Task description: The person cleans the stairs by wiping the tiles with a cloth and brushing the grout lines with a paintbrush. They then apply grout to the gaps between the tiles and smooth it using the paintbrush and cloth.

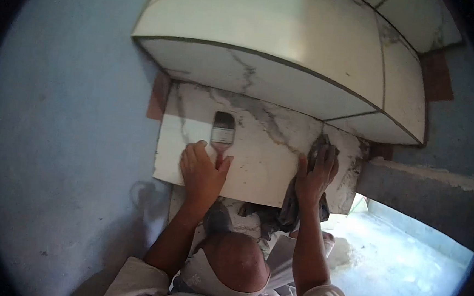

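Note:
My left hand [201, 170] is closed about the red handle of a flat paintbrush [224, 130]. The brush lies against a white, grey-veined marble-look tile step [246, 168], its dark bristles pointing away from me. Farther right on the same tile, my right hand [314, 178] presses down on a crumpled dark cloth [319, 145]. Part of the cloth hangs below the palm and over the tile's near edge. Small specks and grey smears mark the tile, mostly at its right end.
Higher tiled steps [268, 18] rise ahead, with dark joint lines. A pale blue wall [69, 109] stands on the left. To the right runs a rough grey concrete ledge [421, 188], with a bright floor [388, 268] below. A rounded form and light clothing fill the bottom middle.

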A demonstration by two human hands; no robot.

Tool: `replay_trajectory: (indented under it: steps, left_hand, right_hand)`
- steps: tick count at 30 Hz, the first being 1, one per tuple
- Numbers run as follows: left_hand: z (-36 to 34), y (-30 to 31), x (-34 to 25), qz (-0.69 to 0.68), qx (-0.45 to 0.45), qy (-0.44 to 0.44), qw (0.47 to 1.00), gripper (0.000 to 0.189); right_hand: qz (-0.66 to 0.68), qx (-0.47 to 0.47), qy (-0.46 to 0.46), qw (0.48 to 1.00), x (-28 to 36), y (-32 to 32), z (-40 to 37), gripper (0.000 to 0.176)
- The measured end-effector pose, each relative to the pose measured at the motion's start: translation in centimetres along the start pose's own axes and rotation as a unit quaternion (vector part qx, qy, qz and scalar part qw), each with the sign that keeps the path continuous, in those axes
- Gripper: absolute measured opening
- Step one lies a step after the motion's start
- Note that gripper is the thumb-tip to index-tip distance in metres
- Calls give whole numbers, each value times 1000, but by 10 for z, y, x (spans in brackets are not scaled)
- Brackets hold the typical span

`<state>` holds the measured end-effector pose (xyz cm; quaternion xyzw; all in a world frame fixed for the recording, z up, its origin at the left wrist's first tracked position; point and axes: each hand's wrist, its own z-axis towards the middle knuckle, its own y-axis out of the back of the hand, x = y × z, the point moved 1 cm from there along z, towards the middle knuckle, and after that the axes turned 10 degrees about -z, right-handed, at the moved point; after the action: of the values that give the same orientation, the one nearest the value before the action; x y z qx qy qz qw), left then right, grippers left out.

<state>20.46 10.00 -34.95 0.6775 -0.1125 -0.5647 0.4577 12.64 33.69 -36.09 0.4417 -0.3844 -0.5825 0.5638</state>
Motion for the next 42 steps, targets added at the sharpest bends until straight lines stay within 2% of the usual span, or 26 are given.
replay_trajectory:
  steps: [1, 2, 4, 5, 7, 9, 11, 14, 16, 17, 18, 19, 20, 22, 23, 25, 26, 28, 29, 32, 34, 36, 38, 39, 41, 42]
  left_hand:
    - [-2, -1, 5, 18, -12, -10, 1000, 38]
    - [-4, -5, 11, 24, -18, -4, 1000, 38]
    - [-9, -8, 17, 6, 17, -36, 999, 31]
    - [-8, -5, 18, -13, 0, -32, 999, 25]
    - [-15, 7, 25, -61, -33, -18, 997, 21]
    - [-28, 20, 34, -109, -61, -4, 992, 17]
    - [-42, 35, 42, -192, -78, 46, 977, 13]
    - [-66, 49, 59, -176, -104, 52, 977, 14]
    - [-82, 63, 66, -183, -87, 52, 978, 16]
    - [-89, 68, 70, -194, -70, 58, 977, 18]
    - [-95, 72, 75, -193, -73, 62, 976, 18]
    - [-102, 75, 80, -210, -67, 67, 973, 17]
    - [-108, 77, 82, -227, -58, 73, 969, 16]
    - [-112, 75, 86, -258, -83, 52, 961, 15]
    - [-111, 76, 87, -288, -113, 27, 951, 14]
    - [-110, 78, 87, -293, -117, 34, 948, 13]
    - [-112, 77, 86, -298, -117, 49, 946, 12]
    - [-109, 72, 81, -314, -117, 45, 941, 12]
    - [-104, 71, 80, -326, -118, 36, 937, 12]
    - [-104, 72, 74, -318, -131, 20, 939, 12]
    - [-110, 81, 69, -306, -128, 36, 943, 12]
    - [-106, 89, 65, -302, -133, 37, 943, 12]
    - [-107, 93, 63, -286, -153, -29, 946, 14]
    - [-107, 94, 61, -286, -155, -34, 945, 14]
    - [-109, 97, 61, -337, -139, -26, 931, 17]
    - [-113, 97, 62, -335, -137, -23, 932, 17]
  right_hand:
    - [60, 46, -8, 997, 8, -2, -3, 43]
    - [67, 48, 0, 997, 17, -6, -2, 43]
    - [177, 49, 74, 980, 35, -15, 6, 41]
    - [183, 45, 81, 979, 50, -19, 13, 41]
    - [249, 40, 161, 954, 92, -21, 23, 42]
    - [220, 55, 180, 957, 135, -18, 42, 41]
    - [258, 13, 193, 947, 184, -60, 29, 40]
    - [364, 18, 239, 900, 264, -26, 30, 29]
    - [477, 9, 194, 858, 286, -8, 46, 22]
    - [479, 8, 196, 855, 295, -4, 49, 22]
    - [443, -49, 183, 876, 302, -4, 50, 21]
    - [404, -104, 166, 894, 304, -4, 48, 20]
    - [403, -99, 166, 895, 304, -5, 44, 20]
    - [309, 148, 242, 908, 300, -13, 42, 20]
    - [309, 144, 243, 908, 286, -14, 43, 20]
    - [508, 136, 366, 768, 252, 1, 47, 19]
    - [506, 135, 370, 768, 251, 5, 52, 19]
    - [459, 67, 219, 858, 245, 6, 62, 23]
    - [411, 14, 224, 884, 257, 0, 63, 26]
    - [351, -38, 249, 902, 303, -31, 23, 20]
    - [334, 43, 304, 891, 292, -1, -6, 20]
    - [417, 144, 358, 823, 259, 4, -62, 21]
    - [539, 169, 424, 708, 232, 12, -90, 23]
    - [538, 164, 425, 709, 230, 14, -76, 23]
    - [421, 140, 327, 834, 240, 25, -24, 20]
    - [427, 90, 249, 865, 248, 28, 2, 19]
